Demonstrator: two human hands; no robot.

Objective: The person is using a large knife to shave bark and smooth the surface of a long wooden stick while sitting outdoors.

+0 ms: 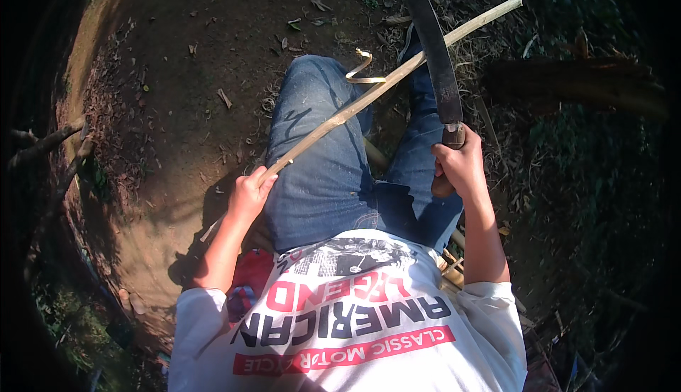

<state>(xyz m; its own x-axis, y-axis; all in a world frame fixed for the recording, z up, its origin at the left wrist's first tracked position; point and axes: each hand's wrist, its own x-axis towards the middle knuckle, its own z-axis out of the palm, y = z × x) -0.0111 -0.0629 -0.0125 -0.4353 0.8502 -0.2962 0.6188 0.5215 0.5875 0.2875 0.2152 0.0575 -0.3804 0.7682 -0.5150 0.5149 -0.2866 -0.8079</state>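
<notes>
A long pale wooden stick (pixel 340 117) slants across my lap, from lower left up to the far right. My left hand (pixel 250 192) is wrapped round its near end, beside my left thigh. In my right hand (pixel 461 163) is a machete (pixel 434 51), gripped by its brown wooden handle. Its broad dark blade points away from me and crosses over the stick toward the far end; whether the edge touches the wood I cannot tell. A curled pale shaving (pixel 363 73) stands up from the stick near its middle.
My jeans-clad legs (pixel 319 165) lie beneath the stick. A dark log (pixel 574 83) rests on the ground at the right. Leaves and pale shavings litter the soil (pixel 191 94). Bare branches (pixel 53 140) stick out at the far left. Several bamboo-like poles (pixel 454 273) show by my right hip.
</notes>
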